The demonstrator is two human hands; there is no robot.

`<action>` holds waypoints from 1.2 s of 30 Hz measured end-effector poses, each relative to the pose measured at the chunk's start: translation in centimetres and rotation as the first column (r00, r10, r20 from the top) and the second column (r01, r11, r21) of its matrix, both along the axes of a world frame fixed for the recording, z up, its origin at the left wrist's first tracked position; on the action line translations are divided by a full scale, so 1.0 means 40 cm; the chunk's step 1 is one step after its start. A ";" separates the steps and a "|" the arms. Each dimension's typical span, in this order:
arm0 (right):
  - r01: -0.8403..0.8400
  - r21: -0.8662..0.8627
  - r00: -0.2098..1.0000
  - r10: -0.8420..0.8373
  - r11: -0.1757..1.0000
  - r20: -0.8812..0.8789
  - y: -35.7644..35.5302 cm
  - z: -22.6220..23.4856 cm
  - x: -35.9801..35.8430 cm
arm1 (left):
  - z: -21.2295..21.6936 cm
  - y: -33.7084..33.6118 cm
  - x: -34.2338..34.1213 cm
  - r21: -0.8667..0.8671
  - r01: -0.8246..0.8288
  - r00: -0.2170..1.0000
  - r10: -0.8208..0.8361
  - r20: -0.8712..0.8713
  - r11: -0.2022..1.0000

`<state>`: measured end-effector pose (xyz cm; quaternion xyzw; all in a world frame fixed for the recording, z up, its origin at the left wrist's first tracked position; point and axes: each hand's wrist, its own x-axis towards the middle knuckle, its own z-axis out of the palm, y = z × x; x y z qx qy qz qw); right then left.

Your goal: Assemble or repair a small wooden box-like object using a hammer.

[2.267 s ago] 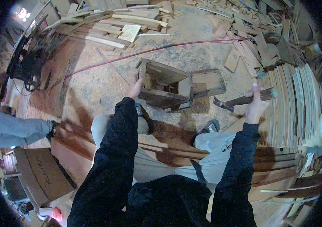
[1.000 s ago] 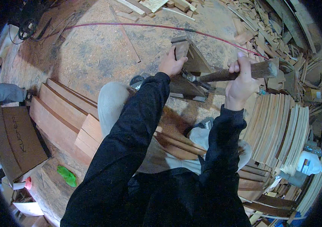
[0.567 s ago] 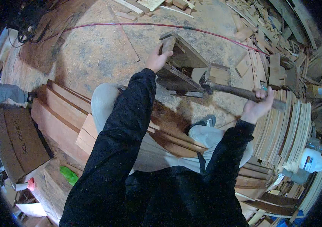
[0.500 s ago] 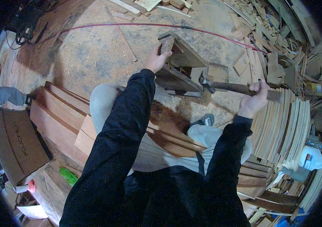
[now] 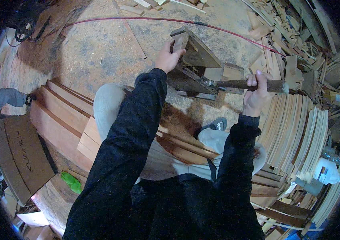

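Hands are set apart: by the left hand (image 5: 169,58), the left end of a wooden box (image 5: 189,81) is gripped, in the frame's upper middle; by the right hand (image 5: 257,95), a hammer (image 5: 234,83) is clasped round its handle, right of centre. Its head is placed at the box's near wall; whether they touch cannot be told. Thin boards (image 5: 288,134) are stacked at mid-right.

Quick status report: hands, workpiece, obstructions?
Left hand gripping wooden box, left end. Right hand holding hammer, head at box's near wall. Red hose beyond, clear of hands.
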<state>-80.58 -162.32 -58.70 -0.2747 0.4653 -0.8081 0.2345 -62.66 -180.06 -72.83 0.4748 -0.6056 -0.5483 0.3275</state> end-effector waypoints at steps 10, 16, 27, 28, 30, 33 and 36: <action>0.306 0.192 0.927 -0.245 0.933 -0.285 0.013 0.004 0.008 | -0.009 0.021 -0.042 -0.111 0.039 0.987 -0.021 0.157 0.993; 0.472 0.314 0.810 -0.265 0.823 -0.523 0.143 -0.098 -0.165 | 0.020 0.029 -0.029 -0.139 0.026 0.989 -0.006 0.147 0.990; 0.666 0.392 0.746 -0.576 0.634 -0.335 0.300 -0.470 -0.351 | 0.048 0.039 -0.033 -0.020 0.051 0.999 -0.050 0.019 0.999; 0.668 0.392 0.744 -0.581 0.632 -0.332 0.325 -0.515 -0.351 | 0.047 0.039 -0.031 -0.031 0.038 0.999 -0.037 0.019 0.999; 0.779 0.431 0.626 -0.573 0.455 -0.528 0.383 -0.601 -0.375 | 0.025 0.022 -0.031 -0.033 0.071 0.997 -0.072 -0.033 0.997; 0.593 0.740 0.792 -0.398 0.318 -0.463 0.504 -0.644 -0.532 | 0.023 0.032 -0.081 -0.003 0.083 0.994 -0.083 -0.076 0.997; 0.168 0.850 0.962 -0.272 0.500 -0.030 0.365 -0.438 -0.352 | 0.031 0.015 0.002 0.018 0.017 0.999 -0.016 -0.031 1.000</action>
